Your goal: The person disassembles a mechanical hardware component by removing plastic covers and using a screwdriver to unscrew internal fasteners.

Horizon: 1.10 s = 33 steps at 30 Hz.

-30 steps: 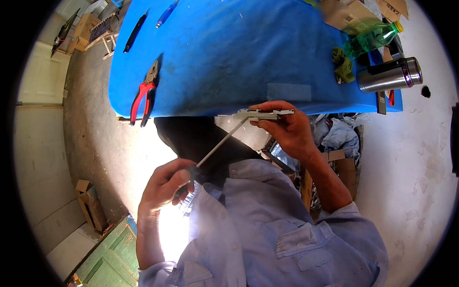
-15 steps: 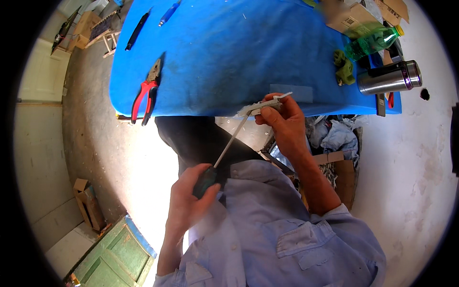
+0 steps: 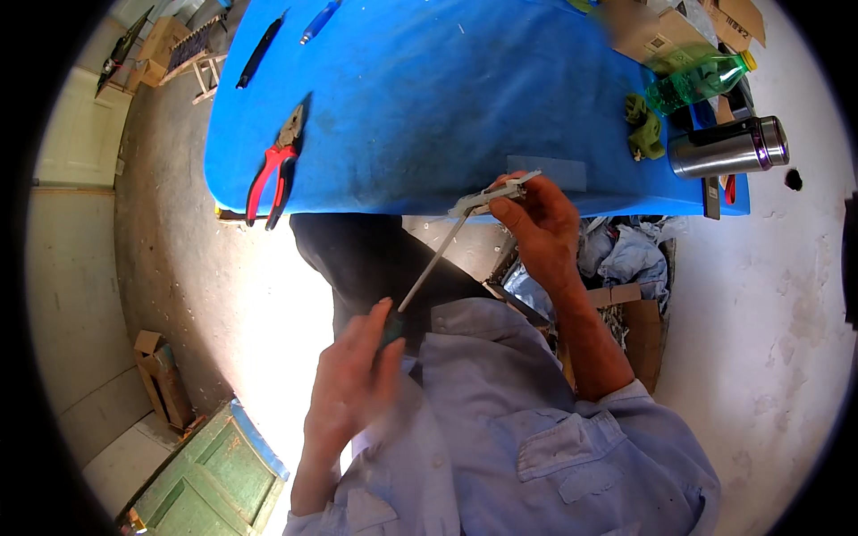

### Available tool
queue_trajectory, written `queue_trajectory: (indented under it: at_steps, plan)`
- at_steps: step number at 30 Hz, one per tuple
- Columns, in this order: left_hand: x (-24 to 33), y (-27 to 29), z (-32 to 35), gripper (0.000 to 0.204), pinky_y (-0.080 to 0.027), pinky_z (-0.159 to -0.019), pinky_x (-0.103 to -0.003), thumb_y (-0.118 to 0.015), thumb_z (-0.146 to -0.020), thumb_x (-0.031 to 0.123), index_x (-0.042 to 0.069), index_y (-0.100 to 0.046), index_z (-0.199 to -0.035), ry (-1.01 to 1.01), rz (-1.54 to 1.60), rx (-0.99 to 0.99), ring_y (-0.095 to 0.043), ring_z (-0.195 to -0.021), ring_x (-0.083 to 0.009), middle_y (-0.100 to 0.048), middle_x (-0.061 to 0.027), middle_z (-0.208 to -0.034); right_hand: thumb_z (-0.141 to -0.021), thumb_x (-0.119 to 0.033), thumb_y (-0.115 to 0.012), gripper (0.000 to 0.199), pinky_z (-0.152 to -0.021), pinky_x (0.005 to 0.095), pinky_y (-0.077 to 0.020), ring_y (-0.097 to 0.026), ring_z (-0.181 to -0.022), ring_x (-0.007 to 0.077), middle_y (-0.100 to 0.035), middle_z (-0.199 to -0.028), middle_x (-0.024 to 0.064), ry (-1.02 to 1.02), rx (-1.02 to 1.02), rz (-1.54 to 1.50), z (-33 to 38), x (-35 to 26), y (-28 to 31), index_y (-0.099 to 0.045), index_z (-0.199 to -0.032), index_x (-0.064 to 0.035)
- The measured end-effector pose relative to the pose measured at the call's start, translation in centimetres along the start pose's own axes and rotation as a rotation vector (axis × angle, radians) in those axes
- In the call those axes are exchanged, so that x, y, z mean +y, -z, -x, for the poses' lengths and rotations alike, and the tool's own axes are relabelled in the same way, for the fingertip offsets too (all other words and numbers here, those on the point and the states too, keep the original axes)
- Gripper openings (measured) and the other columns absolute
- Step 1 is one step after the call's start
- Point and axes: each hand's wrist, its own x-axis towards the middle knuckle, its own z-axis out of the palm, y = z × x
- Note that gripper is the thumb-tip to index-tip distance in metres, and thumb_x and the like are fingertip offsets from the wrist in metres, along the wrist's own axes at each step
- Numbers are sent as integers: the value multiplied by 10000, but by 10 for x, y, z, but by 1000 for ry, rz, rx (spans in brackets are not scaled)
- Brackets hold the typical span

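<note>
**Screwdriver Applied to Metal Part at Near Edge of Blue Table**

Reference: the blue table [image 3: 402, 107]. All positions are given relative to it.

Part: a small, narrow metal part [image 3: 487, 197] is held at the table's near edge, toward its right half. Whether it touches the table cannot be told.

Right hand [image 3: 547, 223]: thumb and fingers are pinched together on the right end of the part, at the table's near edge.

Left hand [image 3: 347, 380]: positioned below the table's near edge. Fingers and thumb are closed about the dark handle of the screwdriver [image 3: 433, 264]; blur hides how firmly. The shaft slants up toward the table, its tip meeting the left end of the part.

Work state: tool and part appear already brought together. The part seems to be in one assembly, and neither item has been laid on the table. The fastener, if any, is too small to see, so the amount of turning done or left cannot be judged.

Other tools: red-and-black pliers [image 3: 273, 172] lie untouched at the table's near left corner. A black slim tool [image 3: 261, 50] and a blue slim tool [image 3: 319, 22] lie farther back on its left side.
</note>
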Motion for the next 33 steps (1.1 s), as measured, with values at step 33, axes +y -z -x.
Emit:
queue_trajectory:
  at_steps: [33]
  plan:
    - [-12,-2,-9,382,-541,-708,-320,-725,-881,83,-32,-631,-1233,-10,-1,93,-695,-773,-263,-684,-174,-918,-966,-15,-643,235,-843,296,-575,-675,-1012,151,-700,-1129,79,-97,59,-30,-2,-13,-17,-632,-1201,-11]
